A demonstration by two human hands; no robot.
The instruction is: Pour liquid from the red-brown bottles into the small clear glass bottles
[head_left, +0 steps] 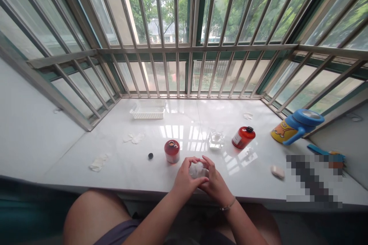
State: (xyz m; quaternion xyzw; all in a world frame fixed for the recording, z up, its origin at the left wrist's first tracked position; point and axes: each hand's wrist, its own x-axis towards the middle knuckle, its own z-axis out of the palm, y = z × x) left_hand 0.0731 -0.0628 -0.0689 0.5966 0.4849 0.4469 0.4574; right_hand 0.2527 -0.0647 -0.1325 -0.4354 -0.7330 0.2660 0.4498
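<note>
My left hand (pixel 187 178) and my right hand (pixel 214 180) curl around a small translucent whitish object (pixel 196 170) above the front edge of the white ledge. Fingers cover much of it, so its exact kind does not show. Just beyond my left hand stands a red bottle (pixel 172 153) with its neck uncovered. A small black cap (pixel 150 155) lies to the left of that bottle. Past my right hand sits a clear square glass container (pixel 216 140). Farther right is a second red bottle (pixel 243 138), its black cap on.
A white plastic basket (pixel 148 113) stands at the back left. Crumpled tissues (pixel 99 162) lie on the left. At right are a blue and yellow mug (pixel 297 126), a small pale object (pixel 277 172), a blue strap (pixel 319 150) and a pixelated patch. Metal bars (pixel 198 49) line the window.
</note>
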